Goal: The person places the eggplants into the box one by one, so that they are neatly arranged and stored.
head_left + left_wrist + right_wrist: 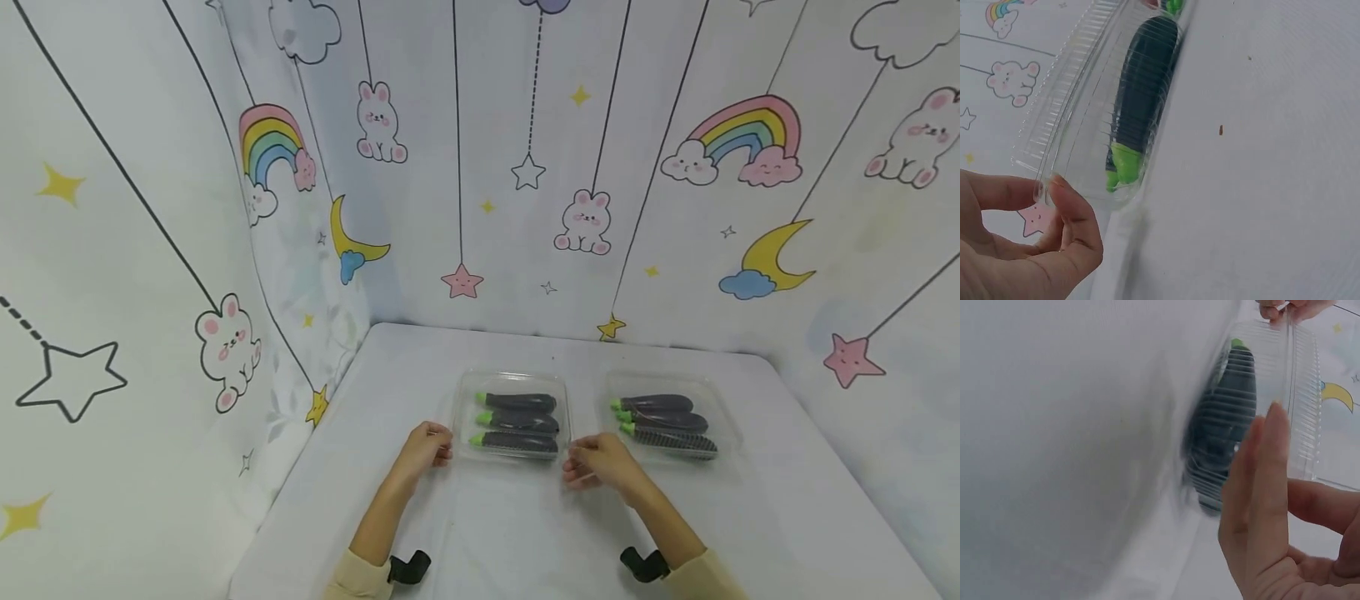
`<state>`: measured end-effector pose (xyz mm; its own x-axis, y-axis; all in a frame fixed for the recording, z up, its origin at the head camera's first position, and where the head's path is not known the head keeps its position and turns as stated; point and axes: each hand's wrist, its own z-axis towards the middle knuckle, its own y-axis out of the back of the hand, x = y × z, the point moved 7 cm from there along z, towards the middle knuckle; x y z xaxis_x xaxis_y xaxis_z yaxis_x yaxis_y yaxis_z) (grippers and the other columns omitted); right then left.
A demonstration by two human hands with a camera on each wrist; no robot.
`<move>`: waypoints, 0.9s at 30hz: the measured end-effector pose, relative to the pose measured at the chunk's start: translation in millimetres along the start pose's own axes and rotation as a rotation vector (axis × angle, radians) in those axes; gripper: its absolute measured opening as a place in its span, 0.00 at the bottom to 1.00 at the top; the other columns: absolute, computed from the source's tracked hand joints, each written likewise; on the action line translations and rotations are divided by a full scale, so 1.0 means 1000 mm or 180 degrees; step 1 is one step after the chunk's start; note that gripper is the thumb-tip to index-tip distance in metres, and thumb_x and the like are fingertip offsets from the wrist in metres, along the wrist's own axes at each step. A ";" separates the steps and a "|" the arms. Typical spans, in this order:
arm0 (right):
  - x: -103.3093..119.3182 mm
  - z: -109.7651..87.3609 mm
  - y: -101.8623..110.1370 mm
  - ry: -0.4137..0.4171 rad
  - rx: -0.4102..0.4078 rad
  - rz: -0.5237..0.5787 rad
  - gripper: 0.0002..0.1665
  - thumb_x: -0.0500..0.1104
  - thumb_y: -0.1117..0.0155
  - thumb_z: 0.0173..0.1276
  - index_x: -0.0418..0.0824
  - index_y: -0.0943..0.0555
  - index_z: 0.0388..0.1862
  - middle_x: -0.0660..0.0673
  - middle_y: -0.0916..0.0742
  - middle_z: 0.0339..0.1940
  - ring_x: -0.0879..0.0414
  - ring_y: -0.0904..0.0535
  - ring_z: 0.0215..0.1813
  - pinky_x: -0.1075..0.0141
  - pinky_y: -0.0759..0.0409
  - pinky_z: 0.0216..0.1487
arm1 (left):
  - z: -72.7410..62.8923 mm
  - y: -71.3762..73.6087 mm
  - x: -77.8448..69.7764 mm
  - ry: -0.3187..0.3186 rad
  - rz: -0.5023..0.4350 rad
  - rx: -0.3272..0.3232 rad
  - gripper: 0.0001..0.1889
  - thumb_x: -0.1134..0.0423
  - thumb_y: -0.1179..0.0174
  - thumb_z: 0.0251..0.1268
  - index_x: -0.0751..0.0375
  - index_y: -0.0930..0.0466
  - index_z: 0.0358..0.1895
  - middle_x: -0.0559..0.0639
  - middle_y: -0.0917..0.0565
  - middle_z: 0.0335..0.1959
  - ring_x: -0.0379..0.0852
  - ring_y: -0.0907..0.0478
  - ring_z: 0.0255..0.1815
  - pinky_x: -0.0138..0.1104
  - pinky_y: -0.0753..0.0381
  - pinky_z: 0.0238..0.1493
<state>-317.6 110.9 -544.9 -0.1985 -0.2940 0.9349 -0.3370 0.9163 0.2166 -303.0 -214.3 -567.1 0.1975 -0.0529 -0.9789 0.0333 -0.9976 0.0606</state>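
Observation:
A clear plastic clamshell box [468, 387] with ribbed walls sits mid-table and contains three dark eggplants [519, 422] with green stem ends. My left hand [426, 448] pinches the rim at its near left corner; thumb and a fingertip meet on the plastic edge in the left wrist view. At the opposite near corner, my right hand [600, 462] holds the rim between thumb and fingers. In the right wrist view, those fingers [1270, 444] hide part of the box. An eggplant [1144, 87] shows through the wall in the left wrist view.
To the right stands a second clear plastic box [720, 400], also with three eggplants [667, 421]. Both are on a white-covered table [510, 533]. A cloth backdrop [480, 208] with printed bunnies, stars and rainbows rises behind and at the sides. A tiny brown speck [1221, 130] lies on the white cover.

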 end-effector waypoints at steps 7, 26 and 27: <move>-0.009 0.002 -0.001 -0.0031 -0.0042 0.0384 0.21 0.35 0.41 0.79 0.14 0.24 0.56 0.36 0.10 0.34 0.48 0.09 0.36 0.58 0.09 0.43 | 0.000 -0.001 0.002 -0.0004 -0.0316 0.0015 0.14 0.66 0.45 0.78 0.77 0.29 0.55 0.61 0.19 0.40 0.46 0.19 0.36 0.35 0.14 0.40; -0.016 0.005 -0.005 0.0009 -0.0181 0.0957 0.19 0.28 0.42 0.76 0.10 0.26 0.56 0.32 0.09 0.36 0.49 0.08 0.37 0.64 0.10 0.43 | 0.000 -0.006 0.002 0.0023 -0.0441 0.0117 0.14 0.71 0.49 0.80 0.84 0.30 0.56 0.57 0.20 0.36 0.44 0.19 0.34 0.31 0.14 0.38; -0.016 0.005 -0.005 0.0011 -0.0193 0.0939 0.19 0.28 0.43 0.76 0.10 0.26 0.56 0.32 0.09 0.36 0.49 0.08 0.37 0.64 0.10 0.43 | 0.000 -0.006 0.002 0.0018 -0.0430 0.0106 0.14 0.71 0.49 0.80 0.84 0.30 0.56 0.57 0.19 0.36 0.44 0.19 0.34 0.31 0.13 0.39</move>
<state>-317.5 110.0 -562.1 -0.2765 -0.0120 0.9609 -0.2097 0.9766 -0.0482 -302.4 -208.7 -569.6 0.1988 0.0823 -0.9766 0.0274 -0.9965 -0.0784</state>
